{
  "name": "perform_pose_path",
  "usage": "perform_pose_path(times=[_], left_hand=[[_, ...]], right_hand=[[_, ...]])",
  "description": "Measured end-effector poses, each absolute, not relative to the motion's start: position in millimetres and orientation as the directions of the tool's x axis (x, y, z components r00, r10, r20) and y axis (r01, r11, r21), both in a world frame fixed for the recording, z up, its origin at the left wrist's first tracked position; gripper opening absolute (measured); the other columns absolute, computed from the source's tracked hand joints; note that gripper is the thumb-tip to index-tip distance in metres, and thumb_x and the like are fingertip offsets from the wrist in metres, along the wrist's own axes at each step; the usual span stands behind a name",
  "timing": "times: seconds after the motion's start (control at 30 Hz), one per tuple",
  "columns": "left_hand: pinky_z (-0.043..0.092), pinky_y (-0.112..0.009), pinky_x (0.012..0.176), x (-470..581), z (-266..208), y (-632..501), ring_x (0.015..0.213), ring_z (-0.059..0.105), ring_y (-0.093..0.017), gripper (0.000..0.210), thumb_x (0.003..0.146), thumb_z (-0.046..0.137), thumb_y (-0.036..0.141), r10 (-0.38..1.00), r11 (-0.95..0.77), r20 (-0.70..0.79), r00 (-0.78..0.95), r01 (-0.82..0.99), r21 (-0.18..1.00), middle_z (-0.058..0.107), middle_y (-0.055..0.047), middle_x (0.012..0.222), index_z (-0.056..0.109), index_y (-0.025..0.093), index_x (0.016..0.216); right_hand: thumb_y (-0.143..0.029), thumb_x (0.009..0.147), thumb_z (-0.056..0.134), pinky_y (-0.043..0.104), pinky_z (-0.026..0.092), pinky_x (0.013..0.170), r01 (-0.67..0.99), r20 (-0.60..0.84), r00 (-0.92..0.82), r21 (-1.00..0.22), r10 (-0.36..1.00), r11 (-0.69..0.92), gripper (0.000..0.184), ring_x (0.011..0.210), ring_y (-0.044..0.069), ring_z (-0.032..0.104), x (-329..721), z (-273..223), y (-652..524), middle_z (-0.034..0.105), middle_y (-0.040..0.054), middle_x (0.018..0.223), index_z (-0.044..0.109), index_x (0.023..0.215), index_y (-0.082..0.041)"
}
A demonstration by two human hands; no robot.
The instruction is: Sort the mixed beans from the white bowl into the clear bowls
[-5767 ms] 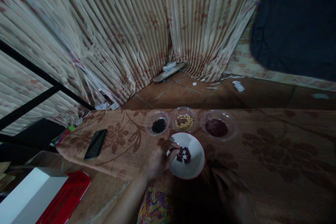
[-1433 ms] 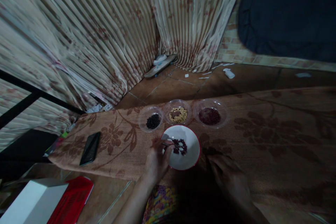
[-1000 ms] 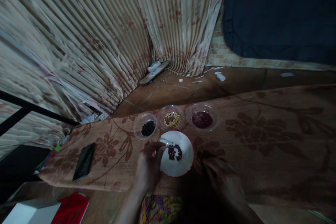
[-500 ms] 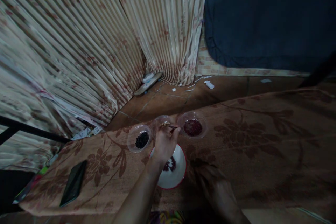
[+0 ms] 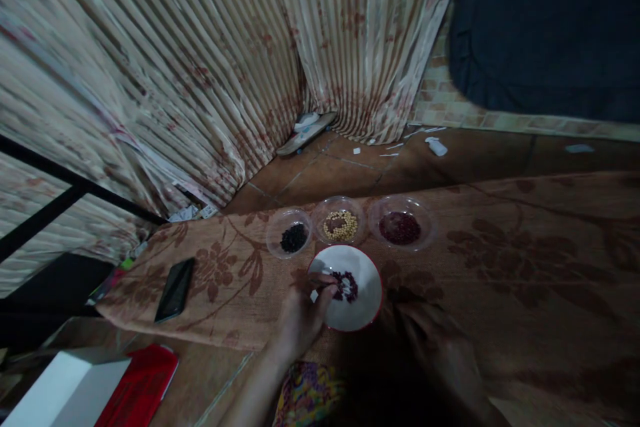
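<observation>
A white bowl [image 5: 367, 280] with a red rim stands on the patterned cloth, with dark red beans [image 5: 351, 288] gathered in a rough ring on its bottom. Over the bowl's left side is my left hand [image 5: 307, 310], thumb and fingertips pinched together close to the beans; whatever they hold is too small to make out. My right hand [image 5: 437, 333] rests in shadow right of the bowl, its fingers too dark to read. Behind the bowl sit clear plastic dishes of black beans [image 5: 294, 238], yellow soybeans [image 5: 347, 225] and small dark red beans [image 5: 400, 228].
A dark phone [image 5: 175, 289] lies on the cloth [image 5: 235, 320] at the left. Beyond the far edge are the tiled floor with paper scraps and a striped curtain [image 5: 240, 67]. A white box [image 5: 70, 387] and a red packet [image 5: 143, 383] are at lower left.
My left hand has come back from the soybean dish to the bowl, uncovering the soybeans. The view has shifted, bringing the white box into sight. My right hand stays beside the bowl.
</observation>
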State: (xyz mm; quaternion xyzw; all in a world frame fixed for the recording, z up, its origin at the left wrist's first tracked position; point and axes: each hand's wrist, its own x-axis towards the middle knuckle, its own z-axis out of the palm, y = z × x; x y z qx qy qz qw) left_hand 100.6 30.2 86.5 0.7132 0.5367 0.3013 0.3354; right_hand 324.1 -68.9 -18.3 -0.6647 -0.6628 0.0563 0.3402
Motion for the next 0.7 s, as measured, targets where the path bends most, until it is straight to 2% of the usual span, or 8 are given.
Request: perform_pose_path(times=[0.17,0.37,0.57,0.7], left_hand=[[0.053,-0.030,0.080,95.7,82.3,28.0,0.086,0.068,-0.018,0.012,0.088,0.060,0.025,0.943,-0.271,0.101,0.317,0.557,0.785,0.073,-0.003,0.089,0.071,0.022,0.090],[0.049,-0.034,0.088,90.6,87.9,31.4,0.097,0.064,-0.020,0.011,0.090,0.059,0.025,0.910,-0.352,0.109,0.399,0.609,0.711,0.072,-0.004,0.093,0.069,0.023,0.094],[0.038,-0.041,0.105,91.6,88.3,36.5,0.094,0.065,-0.018,0.013,0.092,0.054,0.023,0.865,-0.424,0.105,0.491,0.601,0.677,0.071,-0.002,0.096,0.066,0.023,0.097],[0.031,-0.044,0.110,95.0,93.7,39.8,0.094,0.066,-0.019,0.013,0.090,0.055,0.020,0.851,-0.455,0.118,0.511,0.609,0.649,0.072,-0.003,0.097,0.066,0.024,0.096]], right_hand=[[-0.030,0.095,0.046,0.033,0.052,0.080,0.845,0.378,0.108,-0.522,0.919,0.116,0.026,0.089,0.019,0.066,324.7,-20.5,-69.5,0.071,0.0039,0.099,0.069,0.104,-0.024],[-0.030,0.096,0.046,0.034,0.052,0.081,0.848,0.345,0.100,-0.520,0.933,0.101,0.025,0.090,0.020,0.065,325.3,-22.3,-70.2,0.071,0.0050,0.101,0.068,0.105,-0.023],[-0.030,0.095,0.046,0.033,0.052,0.078,0.840,0.378,0.113,-0.530,0.919,0.115,0.025,0.088,0.019,0.066,324.0,-16.1,-69.2,0.071,0.0046,0.099,0.069,0.103,-0.023],[-0.031,0.095,0.047,0.032,0.052,0.078,0.830,0.379,0.120,-0.546,0.918,0.117,0.025,0.088,0.019,0.066,324.7,-15.3,-69.2,0.071,0.0038,0.099,0.069,0.104,-0.024]])
